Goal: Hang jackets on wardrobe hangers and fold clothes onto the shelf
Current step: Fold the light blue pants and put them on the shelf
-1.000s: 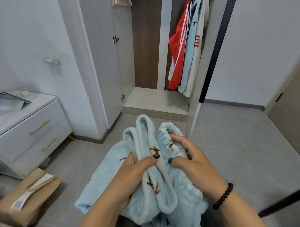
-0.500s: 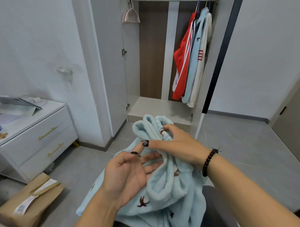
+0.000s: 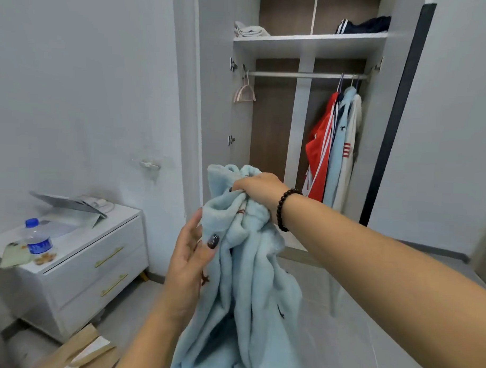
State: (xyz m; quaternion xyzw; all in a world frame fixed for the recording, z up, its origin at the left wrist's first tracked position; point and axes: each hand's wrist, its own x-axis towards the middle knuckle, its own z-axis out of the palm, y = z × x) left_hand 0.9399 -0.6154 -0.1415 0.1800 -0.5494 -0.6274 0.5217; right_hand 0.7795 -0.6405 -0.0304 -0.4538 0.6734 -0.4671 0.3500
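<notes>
My right hand (image 3: 259, 190) grips the bunched top of the pale blue fleece garment (image 3: 246, 280) at centre frame, my left hand (image 3: 191, 262) resting open-fingered against its nine o'clock side.

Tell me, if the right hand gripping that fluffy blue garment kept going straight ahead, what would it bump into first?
Probably the wardrobe's white centre post. The right hand, bunching the light blue fleece garment, points into the open wardrobe, left of the hanging jackets. Depth is unclear, so it might reach the brown back panel instead.
</notes>
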